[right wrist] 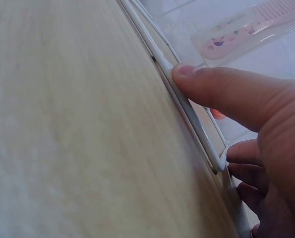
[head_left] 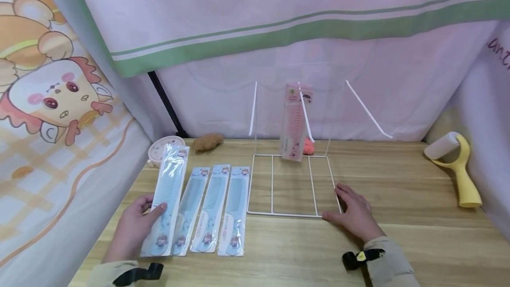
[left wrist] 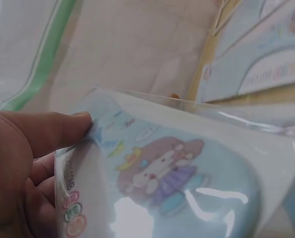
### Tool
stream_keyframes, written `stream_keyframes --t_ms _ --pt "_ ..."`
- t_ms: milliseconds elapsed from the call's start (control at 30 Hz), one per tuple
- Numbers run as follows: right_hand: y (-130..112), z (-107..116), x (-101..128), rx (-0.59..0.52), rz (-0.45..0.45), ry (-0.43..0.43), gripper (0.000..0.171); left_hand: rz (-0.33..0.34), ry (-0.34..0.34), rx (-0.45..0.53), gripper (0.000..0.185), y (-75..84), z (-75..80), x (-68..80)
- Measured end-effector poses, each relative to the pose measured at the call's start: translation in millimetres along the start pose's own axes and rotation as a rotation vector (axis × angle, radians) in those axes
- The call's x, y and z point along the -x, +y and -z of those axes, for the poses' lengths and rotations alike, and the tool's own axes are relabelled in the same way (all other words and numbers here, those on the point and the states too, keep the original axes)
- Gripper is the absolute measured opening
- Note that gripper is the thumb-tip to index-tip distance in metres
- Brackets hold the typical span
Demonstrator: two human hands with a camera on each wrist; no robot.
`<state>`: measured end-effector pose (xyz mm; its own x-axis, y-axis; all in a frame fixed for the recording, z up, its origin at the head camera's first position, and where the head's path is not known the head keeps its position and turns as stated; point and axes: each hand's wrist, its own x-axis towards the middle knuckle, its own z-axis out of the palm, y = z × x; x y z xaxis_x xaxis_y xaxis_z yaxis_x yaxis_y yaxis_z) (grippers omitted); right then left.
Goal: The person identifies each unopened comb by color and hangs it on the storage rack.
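The left hand [head_left: 133, 227] grips a packaged blue comb [head_left: 167, 198] by its handle end, thumb over the top of the slippery sleeve, at the left end of a row of three more combs [head_left: 211, 209] lying on the counter [head_left: 398, 198]. The glossy plastic could slide out of so shallow a pinch, or the raised pack could knock its neighbours out of line as it swings. The right hand [head_left: 354, 211] lies with relaxed fingers on the near right corner of the white wire rack [head_left: 272, 185], thumb pressing the front wire; if that pressure eases, the light rack could skid or tip, and the pink comb [head_left: 295, 121] hanging on its upright could swing off. The blue comb's long axis runs away from the person, teeth end far and tilted slightly up and right.
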<state>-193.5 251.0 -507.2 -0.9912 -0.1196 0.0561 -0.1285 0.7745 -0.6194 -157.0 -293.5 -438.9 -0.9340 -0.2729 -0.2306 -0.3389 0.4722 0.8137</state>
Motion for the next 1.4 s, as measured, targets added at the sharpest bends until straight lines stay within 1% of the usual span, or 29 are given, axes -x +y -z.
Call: stream_keyframes --t_ms 67,167,333,467,700,867,1033,1200,1400 --pt "0 1 0 -0.001 0.0 0.001 0.099 0.0 -0.024 0.071 0.065 7.8 -5.8 6.6" --pt "-1 1 0 -0.002 -0.001 0.001 0.098 -0.04 -0.055 0.128 0.06 18.0 -11.8 16.2" --pt "-2 1 0 0.004 -0.001 0.002 0.098 -0.115 -0.085 0.17 0.055 31.3 -17.6 29.6" --pt "-1 0 0 0.009 -0.008 0.0 0.099 -0.137 -0.103 0.217 0.05 40.9 -22.8 37.2" --pt "0 0 -1 0.018 -0.013 -0.003 0.1 -0.137 -0.146 0.242 0.044 51.3 -35.3 41.7" --pt "0 0 -1 0.02 -0.014 -0.004 0.1 -0.177 -0.189 0.265 0.041 55.5 -42.8 46.1" --pt "0 0 -2 0.018 -0.006 0.0 0.099 -0.219 -0.235 0.278 0.041 64.9 -46.4 50.8" --pt "0 -1 -2 0.017 -0.009 -0.002 0.099 -0.266 -0.256 0.29 0.041 70.9 -49.8 53.2" --pt "1 0 -1 0.012 0.003 0.007 0.099 -0.307 -0.284 0.303 0.041 77.0 -55.3 56.5"
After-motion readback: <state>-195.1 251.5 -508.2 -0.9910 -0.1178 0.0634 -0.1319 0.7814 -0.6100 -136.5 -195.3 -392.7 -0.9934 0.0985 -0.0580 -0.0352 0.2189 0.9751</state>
